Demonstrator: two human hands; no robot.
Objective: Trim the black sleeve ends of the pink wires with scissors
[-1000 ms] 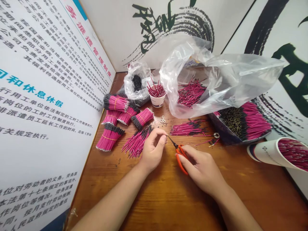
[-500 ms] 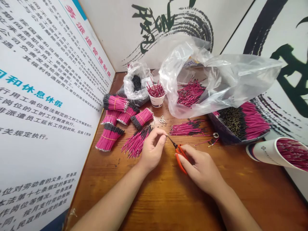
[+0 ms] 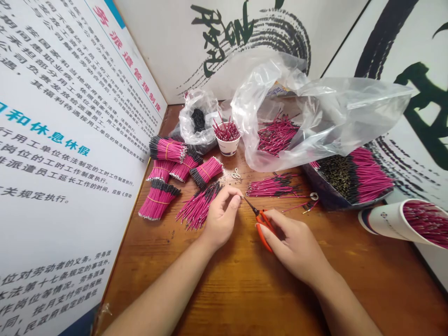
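My right hand [image 3: 290,240] is closed round the orange handles of a pair of scissors [image 3: 263,225]. Their slim dark blades point up and left, with the tips at the fingertips of my left hand [image 3: 223,212]. That hand has thumb and forefinger pinched together; whatever lies between them is too small to make out. Just left of it is a loose heap of pink wires with black ends [image 3: 199,205]. Beyond the scissors lies a flatter row of pink wires [image 3: 271,185].
Rubber-banded wire bundles [image 3: 157,199] are stacked at left. Behind stand a paper cup of wires [image 3: 227,145], a bag of black pieces [image 3: 199,120] and a large clear plastic bag [image 3: 252,116]. A wire-filled tray [image 3: 324,200] and tilted cup [image 3: 383,219] are at right.
Almost nothing differs. Both hands and the scissors hold nearly the same position, with the blade tips still at my left fingertips.
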